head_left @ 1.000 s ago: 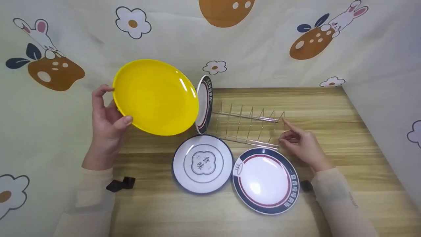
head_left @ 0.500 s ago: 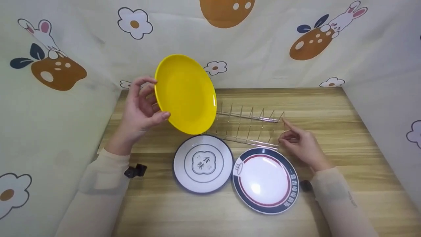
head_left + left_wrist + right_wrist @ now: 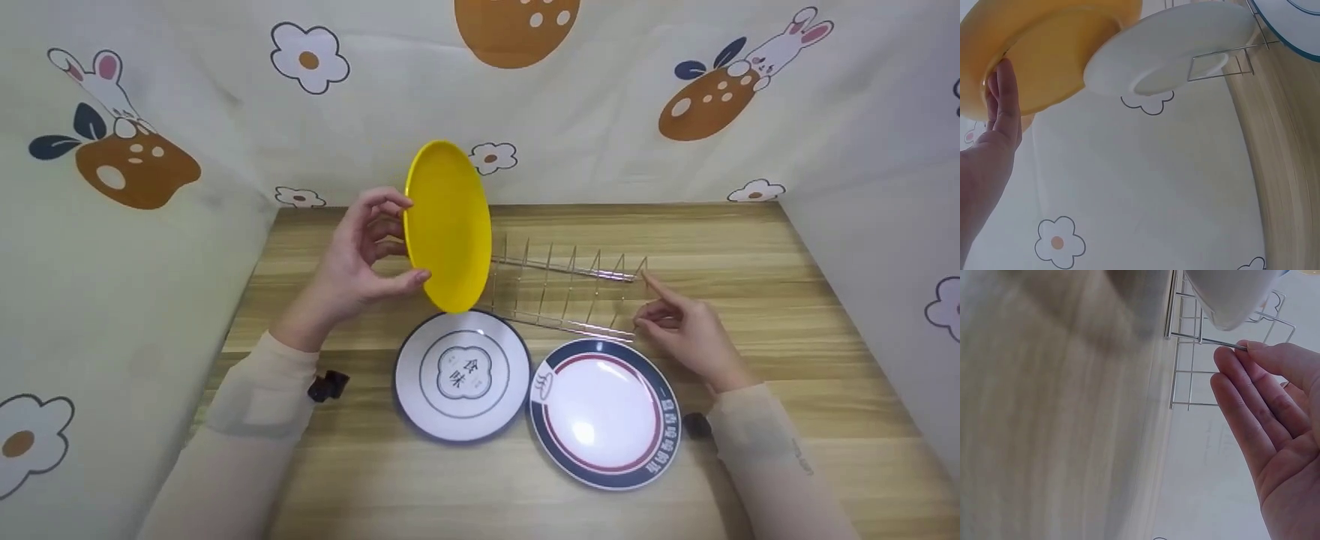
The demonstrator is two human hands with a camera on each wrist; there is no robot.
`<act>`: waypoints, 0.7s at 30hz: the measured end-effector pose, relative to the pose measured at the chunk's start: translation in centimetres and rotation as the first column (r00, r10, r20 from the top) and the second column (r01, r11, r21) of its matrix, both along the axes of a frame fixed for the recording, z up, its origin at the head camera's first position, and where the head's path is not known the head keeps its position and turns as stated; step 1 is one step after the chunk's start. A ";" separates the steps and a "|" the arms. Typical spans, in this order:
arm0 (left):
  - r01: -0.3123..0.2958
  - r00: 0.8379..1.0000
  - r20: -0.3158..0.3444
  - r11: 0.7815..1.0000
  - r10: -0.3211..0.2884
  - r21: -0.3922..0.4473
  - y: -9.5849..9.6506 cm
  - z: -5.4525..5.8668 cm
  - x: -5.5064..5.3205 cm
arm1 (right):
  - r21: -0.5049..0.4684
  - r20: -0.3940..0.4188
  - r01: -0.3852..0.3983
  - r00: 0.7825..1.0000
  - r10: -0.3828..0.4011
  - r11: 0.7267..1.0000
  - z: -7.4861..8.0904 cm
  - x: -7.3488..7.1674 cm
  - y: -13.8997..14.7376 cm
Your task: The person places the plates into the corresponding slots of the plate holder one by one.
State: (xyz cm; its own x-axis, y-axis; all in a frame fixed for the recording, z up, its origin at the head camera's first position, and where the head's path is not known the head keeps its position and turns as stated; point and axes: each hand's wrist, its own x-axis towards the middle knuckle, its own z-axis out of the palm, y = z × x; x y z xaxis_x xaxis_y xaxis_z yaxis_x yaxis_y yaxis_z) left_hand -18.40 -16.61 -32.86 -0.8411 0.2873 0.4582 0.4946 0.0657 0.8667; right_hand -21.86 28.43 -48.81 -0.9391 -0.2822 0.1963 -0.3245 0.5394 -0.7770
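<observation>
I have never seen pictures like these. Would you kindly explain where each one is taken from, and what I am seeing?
There is no machine here, only a person's two bare hands. The wide view looks down from a camera on the head; the others come from cameras on each wrist. On the table lie a plate with central writing and a plate with a wide dark rim. Beyond them stands a wire rack. The left hand holds a yellow plate by its edge; the right hand pinches the rack's end. The left wrist view shows a pale plate standing in the rack.
</observation>
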 end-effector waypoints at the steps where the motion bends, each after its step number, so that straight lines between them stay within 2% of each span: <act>1: -0.004 1.000 0.004 1.000 0.004 -0.021 0.1 0.0 0.0 | 0.003 0.000 -0.003 1.000 0.003 1.000 0.0 0.0 0.0; 7: 0.010 0.999 0.033 0.992 -0.006 -0.128 1.2 -0.7 -0.7 | 0.002 0.007 -0.008 1.000 0.008 1.000 0.0 0.0 0.0; 12: 0.032 0.997 0.079 0.985 -0.019 -0.171 1.7 -2.8 -2.4 | -0.007 0.029 0.001 1.000 -0.001 1.000 0.0 0.1 0.0; 16: 0.068 0.990 0.138 0.964 -0.033 -0.257 2.1 -4.3 -3.8 | -0.006 0.044 0.012 0.999 -0.012 1.000 -0.1 0.1 0.0; 21: 0.109 0.982 0.181 0.942 -0.053 -0.318 2.7 -4.3 -4.5 | -0.016 0.047 0.024 0.999 -0.023 1.000 -0.1 0.0 0.0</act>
State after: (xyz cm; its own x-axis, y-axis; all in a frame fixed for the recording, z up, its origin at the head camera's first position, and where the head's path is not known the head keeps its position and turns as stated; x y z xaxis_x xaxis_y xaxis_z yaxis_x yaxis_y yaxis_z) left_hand -22.87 -13.95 -37.14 -0.8651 0.4669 0.1832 0.3598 0.3232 0.8752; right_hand -21.89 28.43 -48.94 -0.9535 -0.2572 0.1570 -0.2755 0.5330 -0.8000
